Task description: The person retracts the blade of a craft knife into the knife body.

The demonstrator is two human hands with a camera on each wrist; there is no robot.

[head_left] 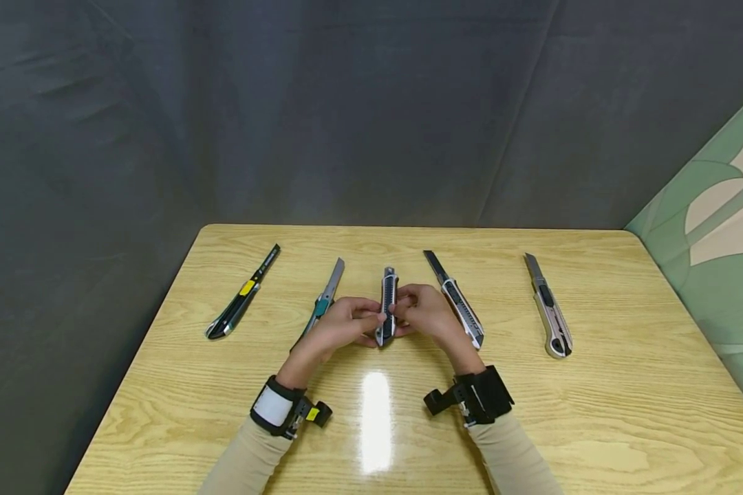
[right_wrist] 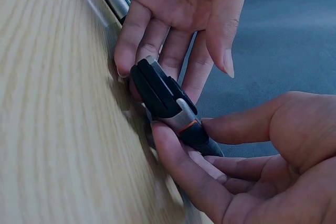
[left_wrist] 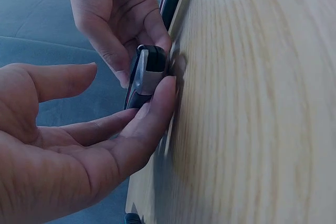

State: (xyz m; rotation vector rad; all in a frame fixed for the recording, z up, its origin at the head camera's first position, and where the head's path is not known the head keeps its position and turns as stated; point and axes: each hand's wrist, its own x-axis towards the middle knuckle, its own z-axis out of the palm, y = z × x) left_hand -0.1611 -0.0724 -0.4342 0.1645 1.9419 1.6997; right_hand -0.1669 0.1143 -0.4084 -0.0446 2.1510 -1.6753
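A silver and black utility knife [head_left: 388, 292] is between both hands at the middle of the table, with no blade showing in the head view. My right hand [head_left: 430, 313] pinches it between thumb and fingers, seen closely in the right wrist view, where the knife [right_wrist: 163, 95] shows an orange line. The left hand [head_left: 347, 323] touches its other side with fairly straight fingers; in the left wrist view its thumb stands away from the knife [left_wrist: 149, 74]. Beside the left hand lies a teal-slider utility knife [head_left: 328, 292], partly hidden, blade extended.
A white and black utility knife [head_left: 461, 306] with a dark blade lies beside the right forearm. Farther right is a silver utility knife [head_left: 551, 309], blade out. A black and yellow utility knife [head_left: 241, 295] lies at the left. A dark curtain [head_left: 371, 117] hangs behind the table [head_left: 625, 412].
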